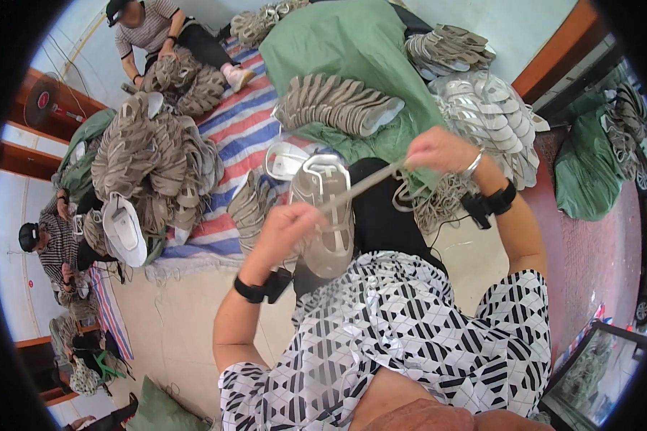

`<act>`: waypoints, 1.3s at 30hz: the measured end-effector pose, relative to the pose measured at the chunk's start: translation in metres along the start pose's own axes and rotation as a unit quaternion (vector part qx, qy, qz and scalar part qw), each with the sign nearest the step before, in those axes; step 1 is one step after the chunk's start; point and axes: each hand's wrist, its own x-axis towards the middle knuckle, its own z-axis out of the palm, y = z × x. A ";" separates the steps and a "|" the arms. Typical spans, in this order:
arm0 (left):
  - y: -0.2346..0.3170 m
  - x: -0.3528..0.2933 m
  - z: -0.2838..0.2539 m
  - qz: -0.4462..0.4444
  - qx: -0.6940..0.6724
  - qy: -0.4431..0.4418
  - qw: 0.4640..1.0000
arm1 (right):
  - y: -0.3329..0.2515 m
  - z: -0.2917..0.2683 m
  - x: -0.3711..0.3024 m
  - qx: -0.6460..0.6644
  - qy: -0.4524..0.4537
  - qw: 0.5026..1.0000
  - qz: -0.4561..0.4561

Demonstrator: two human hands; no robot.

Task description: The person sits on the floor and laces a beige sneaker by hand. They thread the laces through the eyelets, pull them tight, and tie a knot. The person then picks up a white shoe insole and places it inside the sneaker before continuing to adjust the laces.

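Observation:
A beige flat shoelace [366, 184] is stretched taut between my two hands. My left hand [289, 231] is closed on its lower end, over the edge of a shoe. My right hand [442, 152] grips the other end, higher and to the right. Beneath the lace, a grey-brown shoe upper [328, 248] rests on my lap with its toe toward me. Whether the lace passes through its eyelets I cannot make out. A white piece shaped like a shoe form [286, 161] lies just beyond it.
A bundle of loose laces [435, 203] hangs by my right knee. Nested brown uppers [338, 104] lie on a green sack [331, 36], with white uppers [489, 118] to the right. A large brown pile [147, 154] stands on the striped sheet [226, 136]. A person [154, 32] sits far left.

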 end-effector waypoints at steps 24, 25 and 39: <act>-0.141 -0.156 -0.068 -0.371 0.182 -0.121 0.903 | 0.061 0.007 -0.032 0.396 0.063 0.915 0.038; -0.150 -0.166 -0.070 -0.389 0.293 -0.115 0.866 | 0.055 0.001 -0.033 0.213 0.143 0.965 -0.060; 0.025 0.034 0.066 0.193 -0.063 0.064 0.977 | -0.079 0.048 0.002 0.074 -0.025 0.993 -0.090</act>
